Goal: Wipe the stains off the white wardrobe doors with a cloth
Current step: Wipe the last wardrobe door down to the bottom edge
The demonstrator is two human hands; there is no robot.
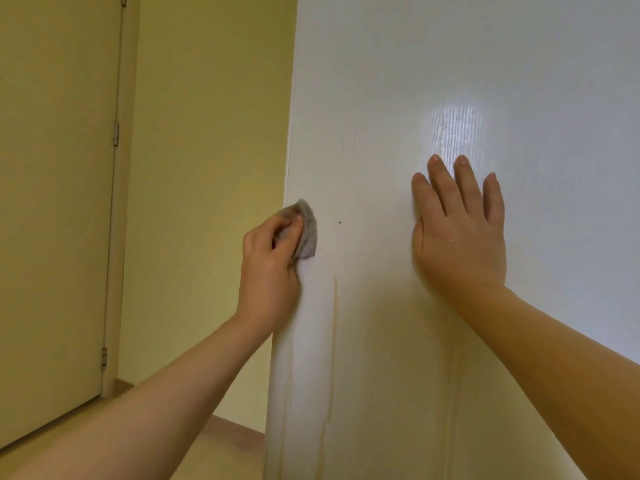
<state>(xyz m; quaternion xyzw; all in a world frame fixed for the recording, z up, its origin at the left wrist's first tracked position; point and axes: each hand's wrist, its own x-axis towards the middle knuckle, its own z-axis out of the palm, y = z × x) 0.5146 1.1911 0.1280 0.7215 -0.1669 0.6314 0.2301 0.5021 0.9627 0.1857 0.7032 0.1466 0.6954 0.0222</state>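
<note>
The white wardrobe door (398,98) fills the right half of the view. My left hand (268,261) grips a small grey cloth (306,233) and holds it against the door near its left edge. A tiny dark speck (340,223) sits just right of the cloth. Pale brownish drip streaks (334,341) run down the door below the cloth. My right hand (460,230) rests flat on the door with straight, spread fingers, to the right of the cloth.
A yellow wall (207,133) stands left of the wardrobe. A yellowish room door (55,202) with hinges is at far left. A strip of wooden floor (228,441) shows at the bottom.
</note>
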